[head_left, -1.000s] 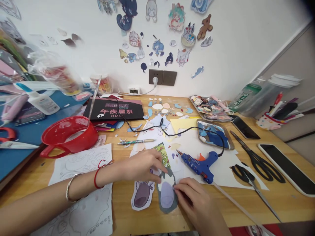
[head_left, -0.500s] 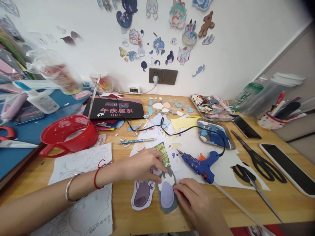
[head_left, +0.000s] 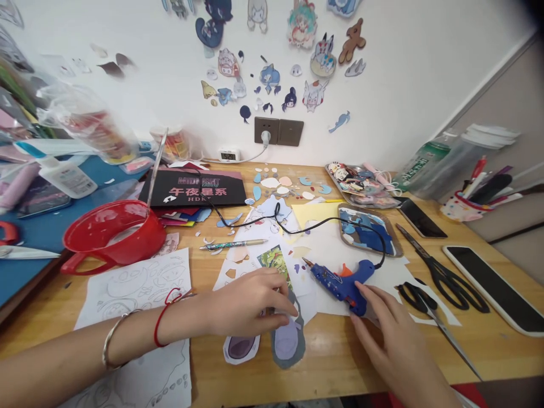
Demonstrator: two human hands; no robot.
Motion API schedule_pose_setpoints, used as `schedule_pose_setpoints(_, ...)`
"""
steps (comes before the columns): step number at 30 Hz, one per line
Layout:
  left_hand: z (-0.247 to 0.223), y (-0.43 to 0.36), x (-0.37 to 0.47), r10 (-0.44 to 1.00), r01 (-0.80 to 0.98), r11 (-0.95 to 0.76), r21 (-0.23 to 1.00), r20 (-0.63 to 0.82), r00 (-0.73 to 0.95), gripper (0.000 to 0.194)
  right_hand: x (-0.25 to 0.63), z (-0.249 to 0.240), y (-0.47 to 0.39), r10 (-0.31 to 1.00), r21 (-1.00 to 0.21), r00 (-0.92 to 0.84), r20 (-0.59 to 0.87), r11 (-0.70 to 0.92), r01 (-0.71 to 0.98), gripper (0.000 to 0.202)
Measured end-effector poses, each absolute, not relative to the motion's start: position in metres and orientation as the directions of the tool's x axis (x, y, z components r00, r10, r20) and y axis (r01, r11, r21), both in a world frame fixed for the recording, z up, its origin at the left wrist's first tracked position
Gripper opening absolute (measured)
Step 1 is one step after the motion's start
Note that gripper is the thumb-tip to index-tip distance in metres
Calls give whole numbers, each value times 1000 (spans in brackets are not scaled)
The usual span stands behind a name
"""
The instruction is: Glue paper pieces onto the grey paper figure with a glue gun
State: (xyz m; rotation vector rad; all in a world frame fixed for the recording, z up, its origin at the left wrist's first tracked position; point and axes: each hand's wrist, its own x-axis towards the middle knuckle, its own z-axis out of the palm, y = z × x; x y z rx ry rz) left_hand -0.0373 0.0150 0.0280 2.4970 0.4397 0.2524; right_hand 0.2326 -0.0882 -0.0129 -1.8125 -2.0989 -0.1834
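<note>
My left hand [head_left: 259,303] bends over the upper part of a grey paper cutout [head_left: 297,351] that bears a lilac oval [head_left: 286,339]. Its thumb and fingers are closed together; whatever lies between them is too small to name. Left of that cutout is a printed one with a dark purple oval [head_left: 241,347], partly covered by the hand. My right hand [head_left: 385,326] is at the handle of a blue glue gun [head_left: 340,283], thumb and fingers apart on either side of the handle's end. The gun lies on white paper, its nozzle pointing up and left.
Black-handled scissors [head_left: 425,303] and a longer black pair [head_left: 446,275] lie at the right, beside phones [head_left: 493,289]. A red bowl [head_left: 114,235] and a drawing sheet [head_left: 170,272] are at the left. The gun's black cord [head_left: 314,226] crosses the table.
My right hand has left the grey cutout and moved right to the glue gun's handle. My left hand has shifted slightly and now covers more of both cutouts' upper parts.
</note>
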Motion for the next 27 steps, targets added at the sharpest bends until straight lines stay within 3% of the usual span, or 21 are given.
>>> schedule_pose_setpoints(5, 22, 13, -28, 299, 204, -825, 528, 100, 949, 19, 255, -7, -82, 912, -61, -276, 304, 308, 949, 43)
schedule_pose_setpoints(12, 34, 21, -11, 148, 133, -920, 369, 13, 989, 15, 280, 12, -43, 849, 71, -504, 156, 500, 863, 78)
schedule_pose_setpoints(16, 38, 22, -8, 115, 106, -936, 335, 8, 993, 9, 277, 18, -22, 784, -51, -613, 93, 619, 784, 58)
schedule_pose_setpoints(20, 37, 20, -10, 135, 127, -921, 368, -5, 991, 9, 271, 18, -14, 779, -178, -617, 115, 627, 758, 34)
schedule_pose_setpoints(27, 29, 15, -22, 184, 126, -866, 483, 75, 980, 17, 271, 12, -18, 762, -191, -622, 180, 648, 738, 29)
